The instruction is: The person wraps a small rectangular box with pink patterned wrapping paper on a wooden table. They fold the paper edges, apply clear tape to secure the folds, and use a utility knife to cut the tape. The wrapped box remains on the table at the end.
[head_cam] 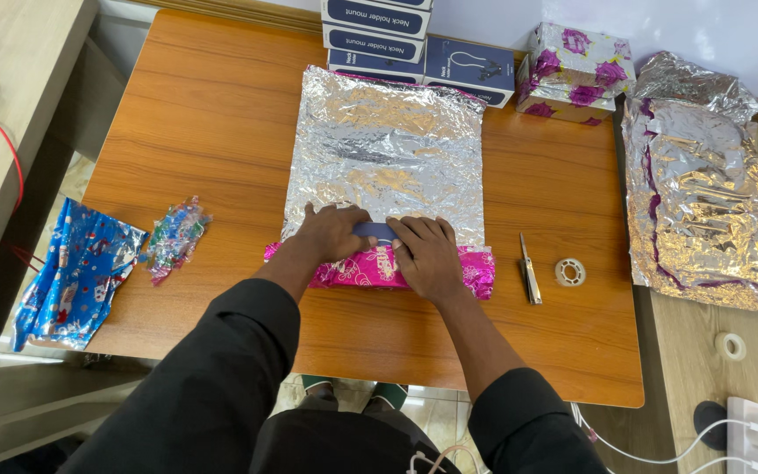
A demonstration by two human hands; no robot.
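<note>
Down on the orange-brown wooden table, both hands press flat on a dark blue rectangular box that lies on a crinkled sheet of silver foil wrapping paper, at the sheet's near edge. The left hand rests with fingers spread and loose over the box's left end, gripping nothing; the right hand lies palm down just beside it, fingers extended over the box and the folded-up pink patterned flap of the same sheet. Right of the hands, a pair of closed metal scissors lies near a small clear tape roll. Stacked dark blue boxes stand at the table's far edge.
</note>
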